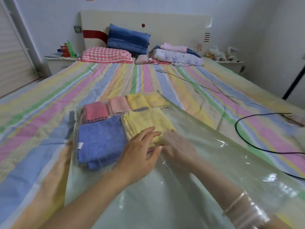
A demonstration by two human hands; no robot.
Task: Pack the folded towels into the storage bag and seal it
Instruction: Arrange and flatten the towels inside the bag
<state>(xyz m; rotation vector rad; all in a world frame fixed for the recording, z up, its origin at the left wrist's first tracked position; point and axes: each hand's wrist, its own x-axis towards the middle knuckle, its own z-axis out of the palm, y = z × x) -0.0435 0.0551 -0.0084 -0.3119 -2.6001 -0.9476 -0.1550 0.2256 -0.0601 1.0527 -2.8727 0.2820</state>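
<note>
A large clear storage bag [206, 146] lies on the striped bed [41, 129], its mouth towards me. Inside it sit several folded towels: a blue towel [100, 139], a big yellow towel [145, 119], a red towel [94, 111], a pink towel [118, 104] and two small yellow towels [137, 100] at the far end. My left hand [140, 151] rests on top of the plastic, fingers spread over the near edge of the big yellow towel. My right hand [178, 146] is inside the bag, seen hazily through the plastic, fingers flat against the same towel.
A black cable [239, 134] loops on the bed to the right of the bag. A thin white cord [186, 79] runs across the middle. Pillows [127, 38] and a bundle of bedding [178, 55] lie at the headboard. A nightstand [59, 61] stands far left.
</note>
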